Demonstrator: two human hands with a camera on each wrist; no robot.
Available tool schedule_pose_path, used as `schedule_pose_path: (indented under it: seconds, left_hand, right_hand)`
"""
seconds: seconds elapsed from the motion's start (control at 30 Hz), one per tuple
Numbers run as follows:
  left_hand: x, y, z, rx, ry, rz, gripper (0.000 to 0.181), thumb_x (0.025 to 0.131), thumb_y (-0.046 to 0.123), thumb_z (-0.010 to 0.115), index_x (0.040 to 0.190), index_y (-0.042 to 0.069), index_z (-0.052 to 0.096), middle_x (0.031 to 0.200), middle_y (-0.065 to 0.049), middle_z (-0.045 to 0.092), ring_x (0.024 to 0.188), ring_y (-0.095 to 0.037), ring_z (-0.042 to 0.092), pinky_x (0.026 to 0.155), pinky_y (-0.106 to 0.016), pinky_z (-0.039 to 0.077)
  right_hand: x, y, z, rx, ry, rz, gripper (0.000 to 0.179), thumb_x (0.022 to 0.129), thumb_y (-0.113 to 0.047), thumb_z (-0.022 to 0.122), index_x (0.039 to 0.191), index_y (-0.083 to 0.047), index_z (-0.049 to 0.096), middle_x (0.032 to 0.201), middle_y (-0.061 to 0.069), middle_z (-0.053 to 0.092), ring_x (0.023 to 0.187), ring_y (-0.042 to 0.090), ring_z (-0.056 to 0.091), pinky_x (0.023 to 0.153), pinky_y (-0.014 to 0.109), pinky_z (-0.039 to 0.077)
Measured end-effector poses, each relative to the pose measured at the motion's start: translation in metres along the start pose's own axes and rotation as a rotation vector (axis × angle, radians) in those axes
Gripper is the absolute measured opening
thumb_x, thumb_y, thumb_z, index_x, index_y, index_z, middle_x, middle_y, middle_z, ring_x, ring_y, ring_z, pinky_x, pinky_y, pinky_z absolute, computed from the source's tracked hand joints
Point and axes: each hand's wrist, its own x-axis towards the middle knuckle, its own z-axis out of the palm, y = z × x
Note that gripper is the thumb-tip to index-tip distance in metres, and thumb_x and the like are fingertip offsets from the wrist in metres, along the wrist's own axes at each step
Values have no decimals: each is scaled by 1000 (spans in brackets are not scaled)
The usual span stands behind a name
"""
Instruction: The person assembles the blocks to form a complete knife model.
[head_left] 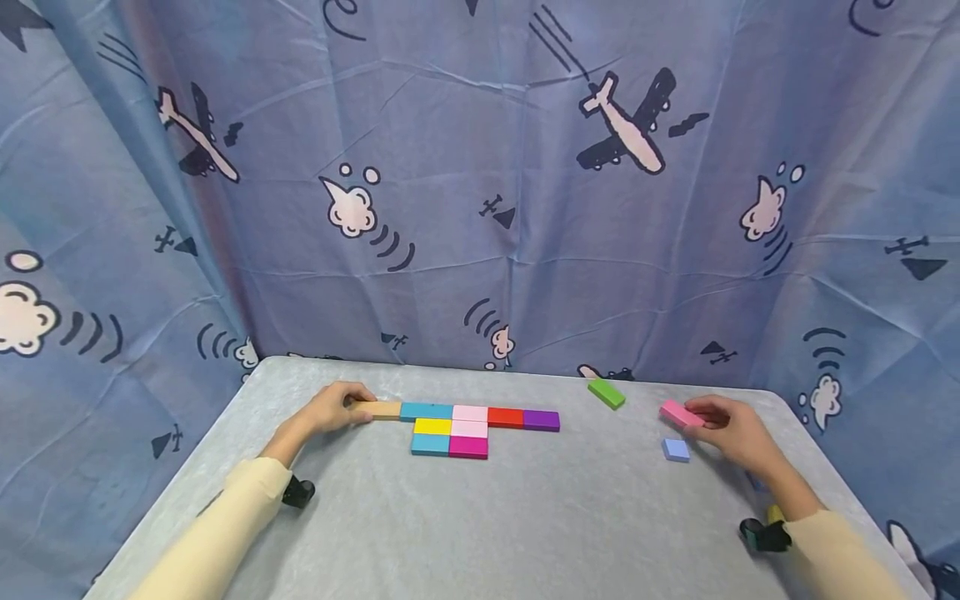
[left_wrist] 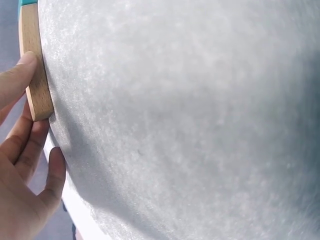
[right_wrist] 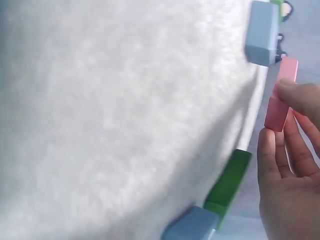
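Note:
At the left end of a row of flat coloured blocks, my left hand [head_left: 341, 407] pinches a plain wooden block [head_left: 384, 410]; its thumb lies on the wood [left_wrist: 35, 65] in the left wrist view. That block meets a teal block [head_left: 426, 411], followed by pale pink, red [head_left: 506, 417] and purple [head_left: 542, 420] ones. Below the row sit yellow [head_left: 432, 426], pale pink, teal and magenta [head_left: 468, 447] blocks, side by side. On the right, my right hand [head_left: 731, 432] holds a pink block [right_wrist: 281, 97] between thumb and fingers, apart from the row. A light blue block [head_left: 676, 450] lies near it.
A bright green block [head_left: 606, 393] lies near the table's back edge. Beneath the right forearm, a yellow piece [head_left: 774, 514] partly shows. The right wrist view has a dark green block [right_wrist: 229, 180] beside a blue one [right_wrist: 192, 225]. A patterned curtain [head_left: 450, 208] hangs behind the table.

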Motion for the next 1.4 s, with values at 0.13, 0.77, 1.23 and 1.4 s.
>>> schedule_pose_path:
  seconds: [0.13, 0.77, 1.23, 1.4]
  left_hand:
    - [-1, -2, -2, -3, 1, 15, 19, 90, 8, 79, 107, 5, 75, 103, -7, 71, 96, -28, 62, 89, -51, 47]
    - [0, 1, -2, 6, -1, 3, 19, 89, 9, 80, 107, 4, 75, 104, -9, 70, 96, -28, 62, 89, -50, 47]
    - [1, -3, -1, 5, 4, 9, 19, 89, 9, 79, 108, 5, 75, 103, -7, 69, 95, -27, 61, 88, -50, 47]
    - [0, -3, 0, 3, -4, 1, 24, 89, 9, 80, 111, 2, 73, 105, -9, 69, 96, -28, 61, 88, -49, 47]
  right_hand:
    - [-7, -9, -6, 34, 33, -74, 39, 83, 2, 82, 119, 8, 68, 111, 23, 69, 91, 6, 63, 75, 12, 49]
    - [-26, -47, 0, 156, 5, -70, 39, 84, -1, 83, 118, 7, 68, 112, 22, 68, 92, 6, 66, 76, 16, 52]
    - [-13, -83, 26, 273, -48, -157, 38, 82, 5, 82, 117, 6, 69, 113, 21, 68, 96, 10, 68, 80, 19, 53]
    - [-4, -94, 42, 322, -103, -182, 36, 83, 2, 82, 117, 4, 70, 113, 18, 68, 98, 16, 68, 83, 24, 54]
